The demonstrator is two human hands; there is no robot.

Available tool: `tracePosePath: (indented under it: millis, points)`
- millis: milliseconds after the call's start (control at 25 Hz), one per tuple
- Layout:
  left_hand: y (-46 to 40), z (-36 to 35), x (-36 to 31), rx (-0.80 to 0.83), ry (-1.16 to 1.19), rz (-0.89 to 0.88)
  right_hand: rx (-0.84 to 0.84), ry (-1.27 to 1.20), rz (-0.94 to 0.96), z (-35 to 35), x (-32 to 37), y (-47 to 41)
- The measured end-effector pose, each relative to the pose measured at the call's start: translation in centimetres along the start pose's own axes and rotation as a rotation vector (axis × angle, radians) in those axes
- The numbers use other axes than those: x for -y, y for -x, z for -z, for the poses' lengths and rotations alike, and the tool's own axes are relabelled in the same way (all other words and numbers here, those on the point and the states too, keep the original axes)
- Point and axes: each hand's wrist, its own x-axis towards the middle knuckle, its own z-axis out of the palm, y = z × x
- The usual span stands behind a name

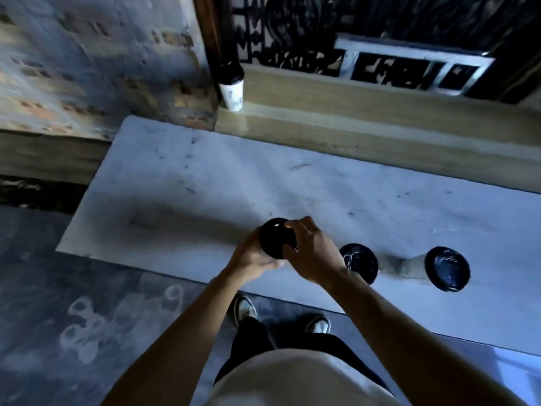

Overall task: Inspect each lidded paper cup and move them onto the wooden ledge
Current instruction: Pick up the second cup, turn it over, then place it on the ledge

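I hold a paper cup with a black lid [275, 237] over the near part of the marble counter [175, 194]. My left hand [251, 260] grips the cup's body from below and the left. My right hand [311, 250] curls over the lid's right rim. Two more lidded cups stand on the counter to the right, one [361, 260] just behind my right wrist and one [439, 268] farther right. A fourth white cup with a black lid [232, 86] stands at the left end of the wooden ledge [380, 112].
Behind the ledge is a dark ornate iron grille [292, 30] with a white frame [409, 63]. A weathered brick wall [87, 60] rises to the left. My shoes [246, 309] show on the dark floor below the counter's front edge.
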Motion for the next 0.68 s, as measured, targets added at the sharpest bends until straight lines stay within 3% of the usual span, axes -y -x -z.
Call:
tracePosePath:
  millis: [80,200,280,440,680]
  points:
    - [1.2,1.4,-0.9,0.036,0.006,-0.07,-0.065,-0.122,-0.111,0.0,0.7,0.1]
    - [3.6,4.1,-2.8,0.017,-0.278,-0.058,-0.082,-0.216,-0.112,-0.3,2.3,0.5]
    - [5.4,5.2,-4.5,0.004,-0.487,-0.047,-0.089,-0.482,-0.162,-0.3,3.7,1.4]
    - [8.7,5.5,-6.8,-0.181,-0.906,-0.178,-0.05,-0.989,-0.311,-1.5,5.2,1.9]
    - [10.5,5.3,-7.6,-0.201,-1.017,-0.215,-0.068,-1.169,-0.339,-2.9,5.3,3.1]
